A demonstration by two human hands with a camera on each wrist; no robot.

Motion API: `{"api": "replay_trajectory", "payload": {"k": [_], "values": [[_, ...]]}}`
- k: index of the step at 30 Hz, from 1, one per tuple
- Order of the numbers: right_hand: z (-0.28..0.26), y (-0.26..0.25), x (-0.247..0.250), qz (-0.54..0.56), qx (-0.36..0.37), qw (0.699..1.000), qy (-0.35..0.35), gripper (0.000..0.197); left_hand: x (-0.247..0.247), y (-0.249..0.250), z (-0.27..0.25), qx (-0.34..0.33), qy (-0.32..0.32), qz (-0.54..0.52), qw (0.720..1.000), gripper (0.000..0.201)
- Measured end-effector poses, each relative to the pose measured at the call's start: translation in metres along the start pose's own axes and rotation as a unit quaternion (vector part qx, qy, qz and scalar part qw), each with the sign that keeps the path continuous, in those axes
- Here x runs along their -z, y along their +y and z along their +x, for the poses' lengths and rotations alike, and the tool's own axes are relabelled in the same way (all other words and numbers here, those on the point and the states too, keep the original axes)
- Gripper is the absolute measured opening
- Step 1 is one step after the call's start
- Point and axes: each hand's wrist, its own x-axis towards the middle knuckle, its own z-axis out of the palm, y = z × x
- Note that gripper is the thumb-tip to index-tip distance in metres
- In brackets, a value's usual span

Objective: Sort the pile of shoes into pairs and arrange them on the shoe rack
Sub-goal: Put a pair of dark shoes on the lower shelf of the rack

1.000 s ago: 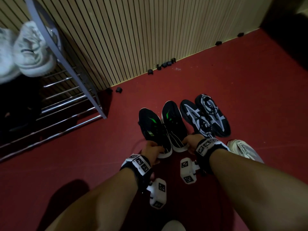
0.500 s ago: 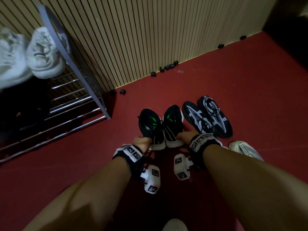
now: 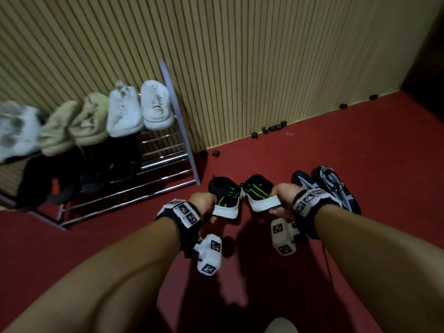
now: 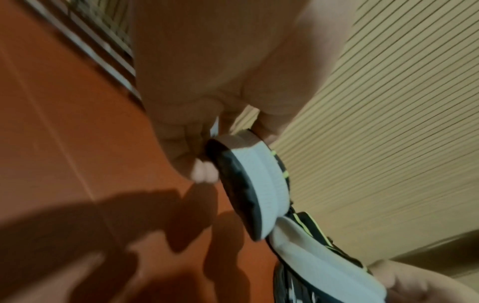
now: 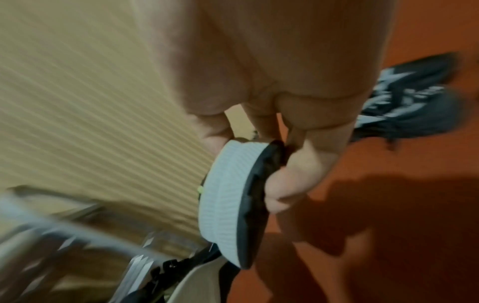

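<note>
Two black sneakers with green stripes and white soles hang in the air above the red floor. My left hand (image 3: 204, 205) grips the heel of the left sneaker (image 3: 225, 195), whose white sole (image 4: 261, 184) shows in the left wrist view. My right hand (image 3: 280, 200) grips the heel of the right sneaker (image 3: 258, 192), its sole (image 5: 228, 196) close in the right wrist view. A black-and-white patterned pair (image 3: 329, 183) lies on the floor behind my right wrist. The metal shoe rack (image 3: 156, 179) stands at the left.
White and beige shoes (image 3: 125, 109) line the rack's top shelf, and dark shoes (image 3: 72, 174) sit below them. Its lower right rails are bare. Small black pieces (image 3: 274, 128) lie along the slatted wall (image 3: 240, 68). Red floor (image 3: 360, 145) spreads to the right.
Both hands have lifted the green-striped pair off the floor by the heels. The view has swung left, bringing more of the rack into sight.
</note>
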Motion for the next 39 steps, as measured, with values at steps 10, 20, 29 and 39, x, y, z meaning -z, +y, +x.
{"api": "replay_trajectory", "payload": {"k": [10, 20, 29, 39], "values": [[-0.1, -0.082, -0.065, 0.024, 0.026, 0.999, -0.029, 0.019, 0.145, -0.011, -0.079, -0.018, 0.01, -0.062, 0.998, 0.016], [-0.129, -0.125, -0.143, -0.034, 0.037, 0.998, -0.046, 0.014, 0.23, -0.06, -0.114, -0.071, 0.062, -0.033, 0.995, 0.021], [-0.111, -0.13, -0.179, -0.027, 0.003, 0.998, -0.055, 0.01, 0.276, -0.094, -0.101, -0.083, 0.068, -0.045, 0.993, 0.019], [-0.072, -0.111, -0.221, -0.084, -0.023, 0.994, -0.061, 0.006, 0.291, -0.146, -0.069, -0.062, -0.002, -0.046, 0.997, 0.027]]}}
